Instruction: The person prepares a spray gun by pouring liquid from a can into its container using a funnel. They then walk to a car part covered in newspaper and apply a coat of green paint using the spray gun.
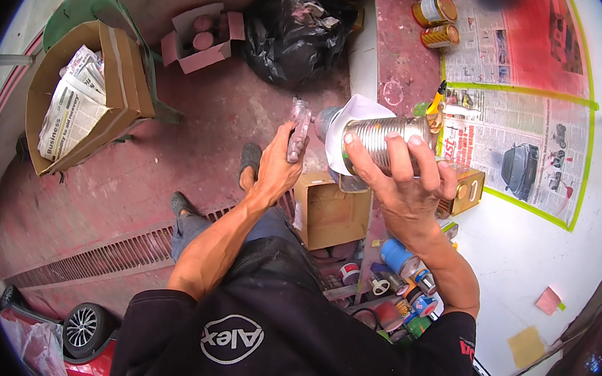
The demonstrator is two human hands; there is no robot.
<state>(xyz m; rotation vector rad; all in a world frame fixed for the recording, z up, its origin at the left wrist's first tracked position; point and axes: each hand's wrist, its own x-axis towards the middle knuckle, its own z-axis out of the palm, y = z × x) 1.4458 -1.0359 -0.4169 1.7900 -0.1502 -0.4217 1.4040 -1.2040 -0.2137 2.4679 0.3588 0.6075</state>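
My left hand (279,164) is closed around the handle of a paint-stained spray gun (298,131), held upright in front of me. Beside the gun, a cloudy cup (325,120) partly shows behind a white paper strainer (335,144). My right hand (414,199) grips a ribbed metal can (378,143), fingers spread over its side. The can lies tilted nearly on its side, one end against the strainer. The paper hides the can's mouth and any flow from it. Whether the cup is joined to the gun is hard to make out.
Taped newspaper (529,148) covers part of the white surface at right, near two tins (434,11). Below my hands is an open cardboard box (335,213); several cans (403,259) crowd its right. A black bag (297,39), pink box (198,51) and newspaper-filled carton (126,80) stand farther off.
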